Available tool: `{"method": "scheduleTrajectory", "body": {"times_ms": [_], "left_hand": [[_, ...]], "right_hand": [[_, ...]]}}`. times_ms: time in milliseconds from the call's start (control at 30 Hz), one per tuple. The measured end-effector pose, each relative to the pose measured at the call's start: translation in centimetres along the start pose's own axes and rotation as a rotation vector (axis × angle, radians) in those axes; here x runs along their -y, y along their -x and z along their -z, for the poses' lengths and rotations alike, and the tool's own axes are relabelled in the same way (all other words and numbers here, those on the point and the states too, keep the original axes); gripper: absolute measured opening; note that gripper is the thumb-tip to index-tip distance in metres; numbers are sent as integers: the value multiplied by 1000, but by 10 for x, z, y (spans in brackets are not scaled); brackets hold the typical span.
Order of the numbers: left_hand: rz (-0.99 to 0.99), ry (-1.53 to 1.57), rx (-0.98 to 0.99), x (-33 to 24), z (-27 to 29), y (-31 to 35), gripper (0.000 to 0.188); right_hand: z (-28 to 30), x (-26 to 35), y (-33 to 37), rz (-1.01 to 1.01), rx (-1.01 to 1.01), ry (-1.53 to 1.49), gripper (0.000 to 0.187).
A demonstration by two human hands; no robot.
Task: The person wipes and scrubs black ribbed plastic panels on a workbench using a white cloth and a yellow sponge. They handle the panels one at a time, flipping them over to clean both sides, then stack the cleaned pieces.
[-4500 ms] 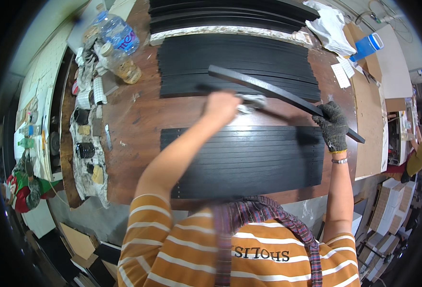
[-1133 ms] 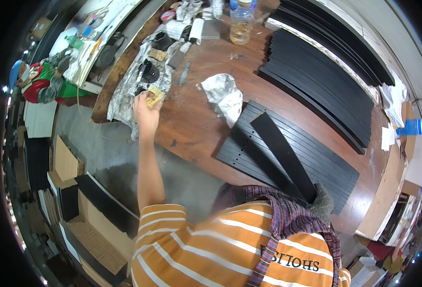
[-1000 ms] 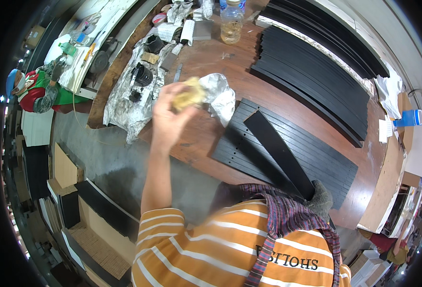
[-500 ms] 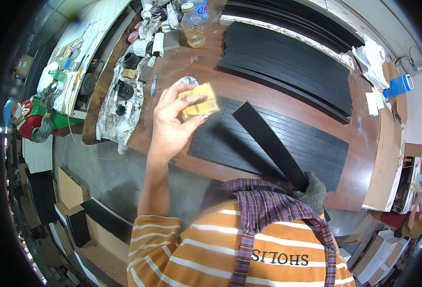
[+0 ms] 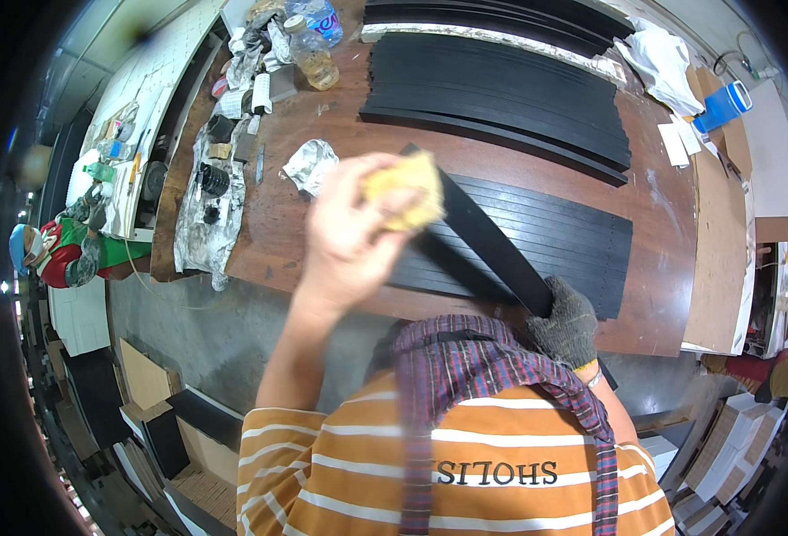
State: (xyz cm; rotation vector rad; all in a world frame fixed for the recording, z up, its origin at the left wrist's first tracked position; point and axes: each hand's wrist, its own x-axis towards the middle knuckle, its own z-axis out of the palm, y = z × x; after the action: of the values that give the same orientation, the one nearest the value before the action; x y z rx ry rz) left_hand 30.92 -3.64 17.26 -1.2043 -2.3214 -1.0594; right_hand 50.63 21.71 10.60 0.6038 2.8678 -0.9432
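My bare left hand [image 5: 347, 234] grips a yellow sponge [image 5: 416, 189] between thumb and fingers; motion blurs it a little. The sponge overlaps the far end of a long black board [image 5: 494, 239], though I cannot tell whether they touch. My right hand [image 5: 565, 323], in a dark grey knitted glove, is closed around the board's near part and holds it tilted above the table. Beneath it, several black boards [image 5: 559, 234] lie flat side by side, with the raised board's shadow across them.
Stacked black boards [image 5: 492, 98] fill the far side of the brown table [image 5: 322, 125]. Left are a crumpled white wad [image 5: 310, 166], a jar [image 5: 312, 58] and a stained sheet [image 5: 199, 237] under small containers. A blue jug [image 5: 725, 105] stands right. A co-worker [image 5: 59, 241] is far left.
My left hand and the sponge have moved right, up to the board's far end. The gloved right hand shows more fully, still holding the board. The whole view has shifted slightly.
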Motion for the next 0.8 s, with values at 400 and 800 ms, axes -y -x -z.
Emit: {"method": "scheduleTrajectory", "body": {"times_ms": [400, 800], "left_hand": [[451, 218, -339, 0, 10, 49, 43], [277, 331, -233, -11, -8, 8, 47]], "right_hand": [[13, -15, 9, 223, 208, -357, 44], [-7, -31, 19, 524, 305, -101, 25]]}}
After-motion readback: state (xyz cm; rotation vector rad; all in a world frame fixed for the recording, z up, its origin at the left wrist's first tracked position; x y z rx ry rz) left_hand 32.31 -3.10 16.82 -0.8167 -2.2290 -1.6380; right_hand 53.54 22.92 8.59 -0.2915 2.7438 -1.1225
